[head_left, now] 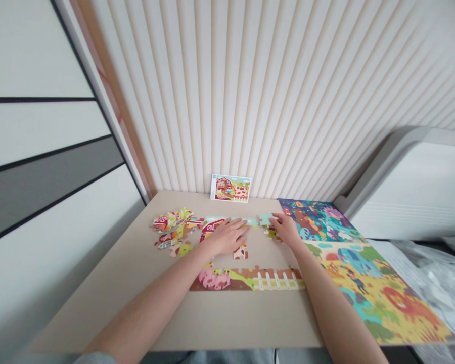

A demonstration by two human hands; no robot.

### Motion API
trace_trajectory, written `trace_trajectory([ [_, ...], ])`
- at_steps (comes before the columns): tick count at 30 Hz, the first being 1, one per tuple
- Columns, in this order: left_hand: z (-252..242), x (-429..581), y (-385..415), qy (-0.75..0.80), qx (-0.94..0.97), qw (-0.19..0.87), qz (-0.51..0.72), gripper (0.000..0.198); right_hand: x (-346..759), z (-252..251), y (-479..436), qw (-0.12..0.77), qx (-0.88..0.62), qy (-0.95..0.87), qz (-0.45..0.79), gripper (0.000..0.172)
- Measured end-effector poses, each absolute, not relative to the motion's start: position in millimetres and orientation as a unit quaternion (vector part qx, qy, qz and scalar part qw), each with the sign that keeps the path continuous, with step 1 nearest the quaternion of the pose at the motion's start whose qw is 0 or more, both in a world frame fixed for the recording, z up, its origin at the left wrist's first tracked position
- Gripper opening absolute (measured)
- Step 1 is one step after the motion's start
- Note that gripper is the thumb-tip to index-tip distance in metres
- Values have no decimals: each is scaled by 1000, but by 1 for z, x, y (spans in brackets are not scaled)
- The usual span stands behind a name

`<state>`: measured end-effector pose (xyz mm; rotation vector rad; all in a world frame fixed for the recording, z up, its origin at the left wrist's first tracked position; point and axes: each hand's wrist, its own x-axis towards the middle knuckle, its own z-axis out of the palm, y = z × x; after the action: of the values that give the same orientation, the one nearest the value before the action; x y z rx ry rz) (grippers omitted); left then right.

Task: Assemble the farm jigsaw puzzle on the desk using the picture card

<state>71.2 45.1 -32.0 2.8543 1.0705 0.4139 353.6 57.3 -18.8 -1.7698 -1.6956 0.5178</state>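
My left hand (pixel 230 236) lies with fingers stretched over the upper edge of a partly joined farm jigsaw, next to the red barn pieces (pixel 209 226). My right hand (pixel 285 227) pinches a pale green puzzle piece (pixel 265 219) at the right end of the top row (pixel 252 222). Whether that piece touches the row I cannot tell. Just under it lies a green and brown piece (pixel 270 232). A cow-patterned piece (pixel 240 252) sits below my left hand. The joined bottom strip (pixel 250 279) shows pink pigs and a white fence.
Loose puzzle pieces (pixel 173 227) are heaped at the left of the table (pixel 136 293). A picture card (pixel 231 188) leans upright against the ribbed wall (pixel 227 91). Two finished puzzles, a dark blue one (pixel 318 218) and a yellow one (pixel 379 288), lie at the right.
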Motion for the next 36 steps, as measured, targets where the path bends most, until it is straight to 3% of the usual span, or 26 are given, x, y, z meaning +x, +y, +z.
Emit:
trace_trajectory([
  [10,-24,61,45,342,928,22,144,44,335,-21,59,251,-669,-682,153,41],
  [18,-10,72,37,369,917,-22,148,36,319,-6,53,175,-667,-719,85,30],
  [27,-5,83,29,392,907,-34,150,39,309,4,48,88,-662,-744,19,33],
  [36,-12,82,32,358,918,-44,165,40,320,4,48,102,-667,-737,-31,44],
])
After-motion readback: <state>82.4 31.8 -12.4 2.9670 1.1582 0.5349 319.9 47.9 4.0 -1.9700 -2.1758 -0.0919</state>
